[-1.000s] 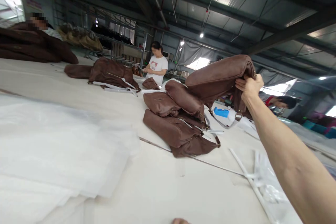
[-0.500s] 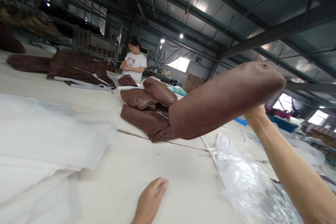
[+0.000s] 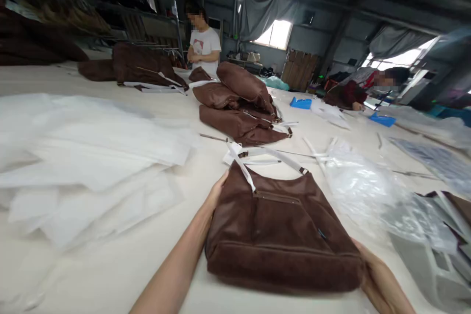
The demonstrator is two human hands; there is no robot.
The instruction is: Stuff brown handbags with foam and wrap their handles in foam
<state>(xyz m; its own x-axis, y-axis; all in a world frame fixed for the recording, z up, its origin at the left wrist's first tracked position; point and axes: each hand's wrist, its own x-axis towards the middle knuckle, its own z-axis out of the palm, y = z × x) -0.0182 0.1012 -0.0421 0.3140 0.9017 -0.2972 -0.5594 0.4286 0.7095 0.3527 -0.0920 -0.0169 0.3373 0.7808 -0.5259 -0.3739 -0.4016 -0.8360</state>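
Note:
A brown leather handbag (image 3: 283,225) lies on the table right in front of me, its base toward me and its strap, wrapped in white, at the far side. A zipped pocket shows on its upper face, with a white strip hanging by the zip. My left hand (image 3: 218,191) grips the bag's upper left side, fingers partly hidden behind it. At the lower right corner, my right hand (image 3: 370,270) holds the bag, its fingertips out of sight. Beyond it, more brown handbags (image 3: 235,103) are piled together.
White paper sheets (image 3: 91,152) spread over the left of the table. Clear plastic bags (image 3: 364,171) lie to the right, near grey and brown pieces (image 3: 423,260). Blue pieces (image 3: 300,103) rest farther back. Two people stand across the table, one in a white shirt (image 3: 206,46).
The handbag has come down from the air at the right to the table before me, turned so its face shows. My left hand, empty before, is now on it. The view has tilted downward.

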